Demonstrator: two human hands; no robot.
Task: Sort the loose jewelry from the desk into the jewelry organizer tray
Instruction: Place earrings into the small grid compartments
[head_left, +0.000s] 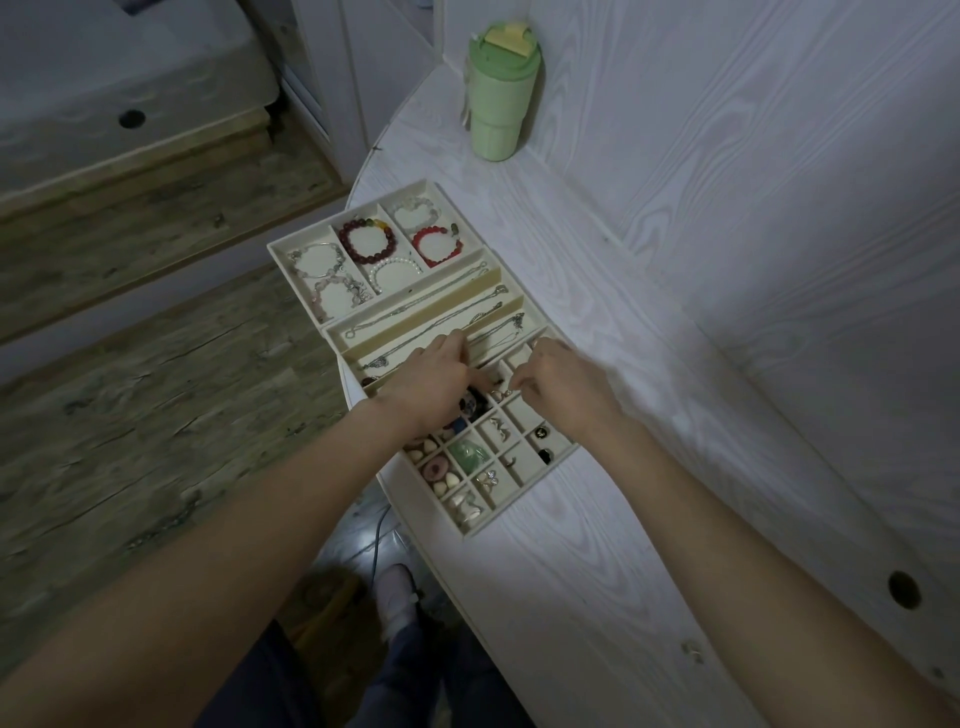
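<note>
Head view shows my two hands over the tray (332, 345), which lies at the left edge of the worktop (597, 545). My left hand (434, 387) rests knuckles-up on the grid of small cells, fingers curled down; I cannot tell whether it holds anything. My right hand (558, 382) pinches a small ring-like piece (503, 394) at its fingertips, just above a cell in the grid's far rows. Nearer cells hold stones (441, 486), rings (487, 478) and dark studs (542, 442). Long slots beyond my hands hold chains (415, 306); the far compartments hold bracelets (366, 241). At the far corner of the worktop stands a green cup (501, 98).
</note>
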